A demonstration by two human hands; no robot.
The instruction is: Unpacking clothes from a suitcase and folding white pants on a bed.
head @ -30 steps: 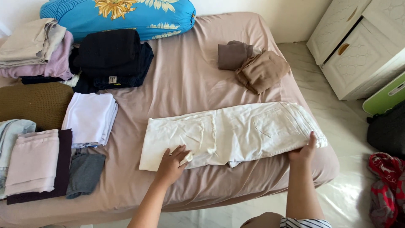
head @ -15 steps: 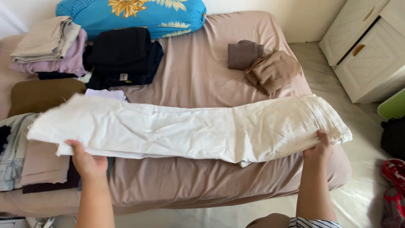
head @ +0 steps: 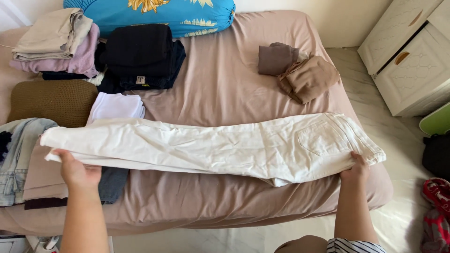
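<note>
A pair of white trousers (head: 211,147) lies stretched full length across the front of the bed (head: 225,79), legs to the left, waistband to the right. My left hand (head: 77,171) grips the leg hems at the left end, over the folded stacks there. My right hand (head: 357,169) holds the waistband near the bed's right edge. A back pocket shows close to the right hand.
Folded piles line the bed's left side: beige and pink clothes (head: 56,42), black clothes (head: 140,56), a white stack (head: 117,105), jeans (head: 16,159), a brown cushion (head: 51,100). Two brown garments (head: 300,70) lie at back right. A blue floral pillow (head: 154,14) and a white cabinet (head: 412,56) stand beyond.
The trousers were folded in half a second ago. My left hand pulled the legs out to the left, unfolding them to full length. My right hand stayed on the waistband.
</note>
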